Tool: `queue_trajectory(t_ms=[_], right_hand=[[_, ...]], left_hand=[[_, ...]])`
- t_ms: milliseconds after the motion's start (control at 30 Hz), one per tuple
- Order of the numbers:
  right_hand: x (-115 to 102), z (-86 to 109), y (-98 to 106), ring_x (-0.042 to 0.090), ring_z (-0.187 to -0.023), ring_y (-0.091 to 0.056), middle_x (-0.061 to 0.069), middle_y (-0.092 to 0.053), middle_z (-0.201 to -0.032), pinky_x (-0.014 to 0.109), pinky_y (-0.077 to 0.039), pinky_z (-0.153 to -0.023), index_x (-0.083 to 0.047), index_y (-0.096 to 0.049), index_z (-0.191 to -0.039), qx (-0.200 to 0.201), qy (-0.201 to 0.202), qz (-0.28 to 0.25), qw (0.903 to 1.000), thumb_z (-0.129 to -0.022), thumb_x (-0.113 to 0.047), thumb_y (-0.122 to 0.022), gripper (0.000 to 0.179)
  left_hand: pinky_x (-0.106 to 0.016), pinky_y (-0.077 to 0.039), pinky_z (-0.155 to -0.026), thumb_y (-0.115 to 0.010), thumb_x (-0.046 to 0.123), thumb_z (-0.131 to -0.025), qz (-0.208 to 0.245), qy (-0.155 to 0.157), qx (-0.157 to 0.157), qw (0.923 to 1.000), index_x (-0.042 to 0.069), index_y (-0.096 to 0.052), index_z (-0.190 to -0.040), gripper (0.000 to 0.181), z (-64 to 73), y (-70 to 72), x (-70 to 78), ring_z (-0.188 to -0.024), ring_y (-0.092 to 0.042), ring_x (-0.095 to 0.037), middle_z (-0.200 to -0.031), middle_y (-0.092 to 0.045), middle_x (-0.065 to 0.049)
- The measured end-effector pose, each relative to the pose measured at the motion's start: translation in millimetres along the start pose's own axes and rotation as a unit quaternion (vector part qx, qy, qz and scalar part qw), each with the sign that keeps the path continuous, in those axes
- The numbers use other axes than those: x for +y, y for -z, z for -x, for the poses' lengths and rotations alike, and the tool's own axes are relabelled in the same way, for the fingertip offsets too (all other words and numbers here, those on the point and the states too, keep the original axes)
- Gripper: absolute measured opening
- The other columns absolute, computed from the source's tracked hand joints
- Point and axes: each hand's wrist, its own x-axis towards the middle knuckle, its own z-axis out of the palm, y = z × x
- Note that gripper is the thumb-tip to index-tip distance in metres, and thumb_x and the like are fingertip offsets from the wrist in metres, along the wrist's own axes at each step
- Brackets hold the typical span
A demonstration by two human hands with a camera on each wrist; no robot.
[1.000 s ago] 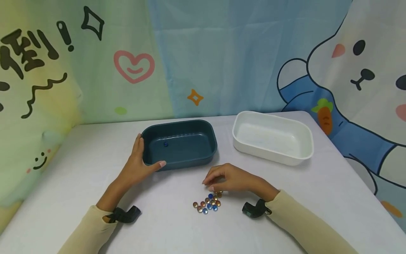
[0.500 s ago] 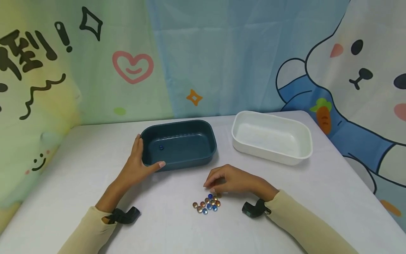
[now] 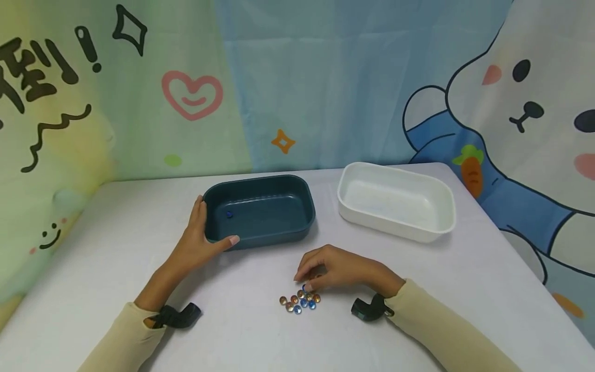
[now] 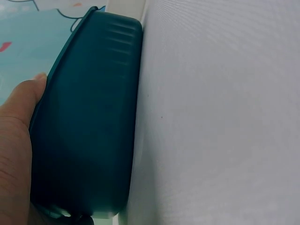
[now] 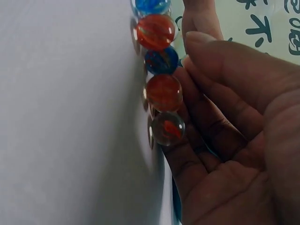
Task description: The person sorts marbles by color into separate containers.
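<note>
In the head view my left hand point(image 3: 200, 240) rests at the near left corner of a dark teal tray point(image 3: 279, 238). Its fingers lie straight along the left end, and the thumb touches the front rim. Inside the tray is one blue marble point(image 3: 229, 214). My right hand point(image 3: 341, 268) is low over several glass marbles point(image 3: 297, 310), amber and blue, on the table. In the right wrist view, thumb and fingers stand apart with nothing seen between them. A blue marble point(image 5: 161, 60) shows close beside the fingertips, next to an orange-streaked marble point(image 5: 164, 92).
A white tray point(image 3: 395, 230) stands to the right of the teal one on the white-covered table point(image 3: 260, 341). Behind the table hangs a printed cloth point(image 3: 321, 93) with cartoon figures. Dark wrist cameras point(image 3: 369, 310) are strapped below both sleeves.
The blue marble in the teal tray has rolled left. My right hand has come slightly down and toward the marbles. My left hand stays on the tray.
</note>
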Motion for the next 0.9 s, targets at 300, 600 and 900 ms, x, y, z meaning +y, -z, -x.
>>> queue_trajectory(t_ms=[300, 600, 900], right_hand=[[-3.9, -1.9, -1.9, 0.011, -0.087, -0.055, -0.004, -0.06, -0.096, 0.024, -0.045, -0.074, -0.011, -0.066, -0.101, -0.006, 0.012, 0.035, 0.9993, -0.079, -0.013, -0.066, 0.022], [-7.1, -4.0, -2.8, 0.007, -0.085, -0.055, -0.007, -0.06, -0.092, 0.022, -0.044, -0.073, -0.012, -0.067, -0.096, -0.014, 0.03, 0.076, 0.9966, -0.08, -0.01, -0.064, 0.017], [-15.5, -3.8, -4.3, 0.006, -0.084, -0.055, -0.006, -0.061, -0.088, 0.022, -0.044, -0.074, -0.01, -0.068, -0.09, -0.002, 0.018, 0.08, 0.9966, -0.081, -0.007, -0.062, 0.011]], left_hand=[[-0.056, -0.019, -0.095, -0.061, 0.062, -0.068, 0.002, 0.003, -0.003, 1.0, 0.012, 0.008, -0.14, 0.111, 1.4, -0.2, -0.5, -0.13, 0.0, -0.023, -0.141, 0.019, 0.011], [-0.055, -0.018, -0.095, -0.06, 0.063, -0.068, -0.002, 0.004, -0.002, 1.0, 0.013, 0.007, -0.14, 0.111, 1.2, 1.7, -0.7, -0.131, 0.001, -0.022, -0.142, 0.019, 0.011], [-0.055, -0.018, -0.096, -0.06, 0.063, -0.068, -0.005, 0.005, -0.002, 1.0, 0.012, 0.007, -0.14, 0.111, 1.0, 1.1, -0.4, -0.131, 0.0, -0.022, -0.142, 0.018, 0.01]])
